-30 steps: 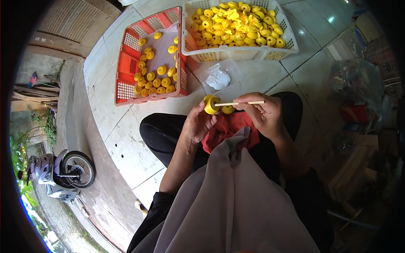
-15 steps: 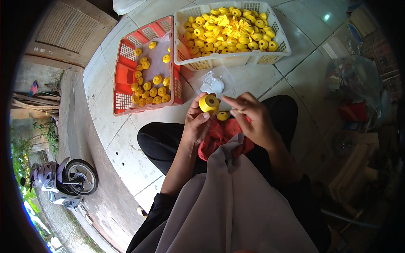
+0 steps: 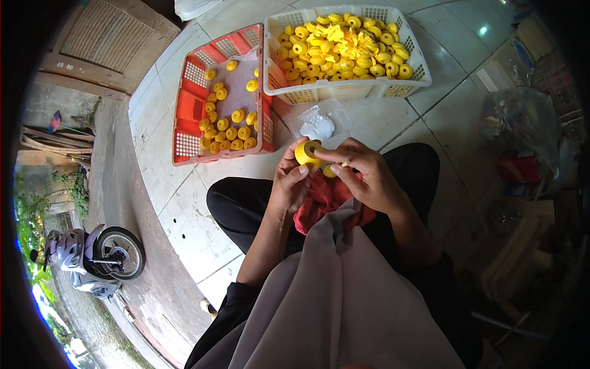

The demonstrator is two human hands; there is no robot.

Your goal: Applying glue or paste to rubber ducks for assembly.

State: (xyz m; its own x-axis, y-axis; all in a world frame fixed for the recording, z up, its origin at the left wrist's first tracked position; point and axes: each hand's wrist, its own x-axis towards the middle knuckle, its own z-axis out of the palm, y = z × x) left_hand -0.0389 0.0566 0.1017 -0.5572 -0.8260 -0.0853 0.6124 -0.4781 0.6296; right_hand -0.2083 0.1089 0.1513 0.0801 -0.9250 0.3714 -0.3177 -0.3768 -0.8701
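Observation:
My left hand (image 3: 287,186) grips a round yellow piece (image 3: 305,157) with a dark hole in its face, holding it above my lap. The extended index finger of my right hand (image 3: 372,178) reaches to that face beside the hole. Between the thumb and the other fingers of the right hand a thin pale stick (image 3: 345,164) pokes out; most of it is hidden. Just below sits another yellow piece (image 3: 329,171), partly covered by the right hand. Red cloth (image 3: 321,200) lies bunched in my lap under both hands.
A clear plastic tub (image 3: 332,114) holding something white stands ahead on the tiles. Beyond it, a white crate (image 3: 344,92) is heaped with yellow pieces and yellow scraps. An orange crate (image 3: 193,111) at left holds several more. Bags and wood clutter the right; a motorbike (image 3: 92,258) stands far left.
My right index finger has moved left onto the face of the yellow piece, where before it was apart from it. The whole view has shifted slightly.

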